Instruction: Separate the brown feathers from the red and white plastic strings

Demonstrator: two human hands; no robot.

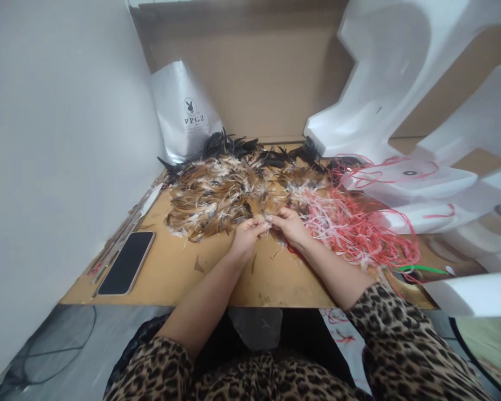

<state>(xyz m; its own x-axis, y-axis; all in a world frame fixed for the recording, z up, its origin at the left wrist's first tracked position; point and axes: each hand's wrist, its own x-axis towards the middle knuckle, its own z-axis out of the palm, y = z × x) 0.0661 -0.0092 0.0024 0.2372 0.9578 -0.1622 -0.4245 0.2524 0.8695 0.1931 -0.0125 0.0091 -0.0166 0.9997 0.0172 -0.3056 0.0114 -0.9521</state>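
Observation:
My left hand (247, 236) and my right hand (290, 225) meet near the middle of the table, fingers pinched close together. Between them they grip the pale lower ends of a small bunch of brown feathers (262, 205), whose tips point away from me. Just beyond lies a big heap of brown and white feathers (204, 192), with black feathers (233, 146) along its far side. To the right of my right hand spreads a tangle of pink and red ribbon strips (350, 225). My fingers partly hide the feather ends.
A phone (127, 263) lies at the table's left, beside thin sticks (127, 228) along the wall. A silver-white bag (187, 111) stands at the back left. Large white curved sheets (384, 72) fill the right side. A green strip (423, 269) lies near the table's right edge.

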